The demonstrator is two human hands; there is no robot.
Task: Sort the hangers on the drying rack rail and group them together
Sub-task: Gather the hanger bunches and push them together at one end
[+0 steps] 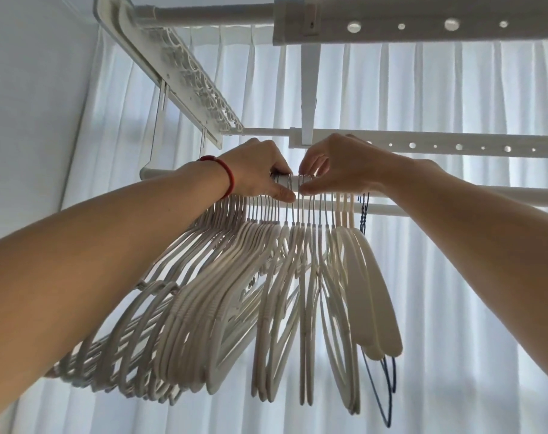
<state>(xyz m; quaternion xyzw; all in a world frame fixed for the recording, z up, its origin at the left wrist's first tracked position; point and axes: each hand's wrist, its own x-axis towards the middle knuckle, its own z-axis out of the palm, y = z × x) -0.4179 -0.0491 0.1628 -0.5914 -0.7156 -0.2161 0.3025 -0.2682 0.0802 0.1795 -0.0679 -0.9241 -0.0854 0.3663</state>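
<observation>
While both arms reach up to the rail (293,182), the left hand (260,170) curls its fingers over the rail and the hooks of the big white hanger bunch (185,308), thumb pressed underneath. Right hand (338,166) sits just beside it, thumb tips nearly touching, fingers and thumb pinching a few metal hooks (304,180) of the smaller white hanger set (301,308) that hangs straight below it. Progress, judged from the layout: most white hangers already packed tight under and outboard of the left hand; a narrow bare stretch of rail still separates that bunch from the set under the right hand. Beyond the right hand, toward its wrist side, hang three broad hangers (369,292), then thin dark blue hangers (388,386) at the far end. Remaining: close the gap; whether the broad and blue ones need further sorting cannot be told. Red bracelet (227,175) on left wrist.
</observation>
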